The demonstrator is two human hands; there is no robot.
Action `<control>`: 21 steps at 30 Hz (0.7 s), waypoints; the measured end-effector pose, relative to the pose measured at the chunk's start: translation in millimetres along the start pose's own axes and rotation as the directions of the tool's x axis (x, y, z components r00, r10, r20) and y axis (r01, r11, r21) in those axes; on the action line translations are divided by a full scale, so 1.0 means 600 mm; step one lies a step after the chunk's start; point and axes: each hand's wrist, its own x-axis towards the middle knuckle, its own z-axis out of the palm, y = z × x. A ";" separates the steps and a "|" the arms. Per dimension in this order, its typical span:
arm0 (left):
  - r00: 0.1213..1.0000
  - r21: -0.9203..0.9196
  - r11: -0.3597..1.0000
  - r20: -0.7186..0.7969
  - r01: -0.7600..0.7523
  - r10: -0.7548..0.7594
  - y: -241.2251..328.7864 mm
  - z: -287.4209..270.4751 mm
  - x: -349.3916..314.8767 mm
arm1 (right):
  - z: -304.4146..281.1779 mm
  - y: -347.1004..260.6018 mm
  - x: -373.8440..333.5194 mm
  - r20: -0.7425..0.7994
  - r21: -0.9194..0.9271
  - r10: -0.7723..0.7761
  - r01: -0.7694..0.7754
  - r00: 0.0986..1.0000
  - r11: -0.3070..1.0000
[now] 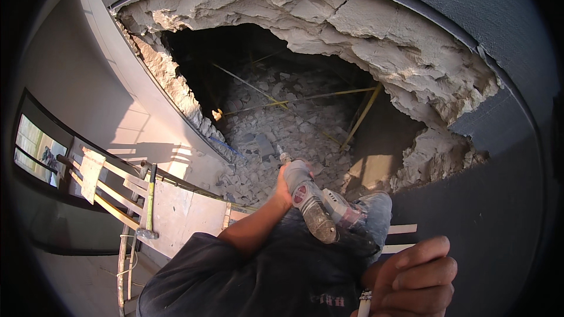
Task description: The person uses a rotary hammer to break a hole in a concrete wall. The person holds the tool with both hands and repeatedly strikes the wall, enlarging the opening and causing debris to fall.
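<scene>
My left hand point(284, 186) grips the front body of a grey and red power hammer drill point(314, 208). Its bit point(282, 156) points down at a pile of broken grey rubble point(276, 129). My right hand point(418, 277) is close to the camera at the lower right, fingers curled, with a thin white cord or tube point(364, 304) showing just below it; whether it grips that is unclear. The drill's rear end rests near my knee in blue jeans point(376, 204). My dark sleeve point(194, 264) fills the lower middle.
A big ragged hole with thick broken edges point(405, 53) opens in the grey wall point(499, 211). Thin yellow rods point(364, 111) cross inside it. At the left stand wooden rails point(111, 191), a long-handled hammer point(148, 211) and a window point(35, 149).
</scene>
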 end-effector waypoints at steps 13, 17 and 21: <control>0.987 -0.049 0.998 0.155 0.045 -0.037 -0.060 0.026 0.056 | -0.104 0.035 0.014 -0.026 -0.024 -0.057 0.057 0.998 0.998; 0.993 -0.022 0.999 0.111 0.030 -0.027 -0.064 0.043 0.056 | -0.103 0.038 0.014 -0.020 -0.065 -0.025 0.024 0.999 0.998; 0.992 0.027 0.999 0.117 0.036 -0.039 -0.051 0.032 0.072 | -0.111 0.055 0.011 0.054 -0.020 -0.092 0.093 0.994 0.995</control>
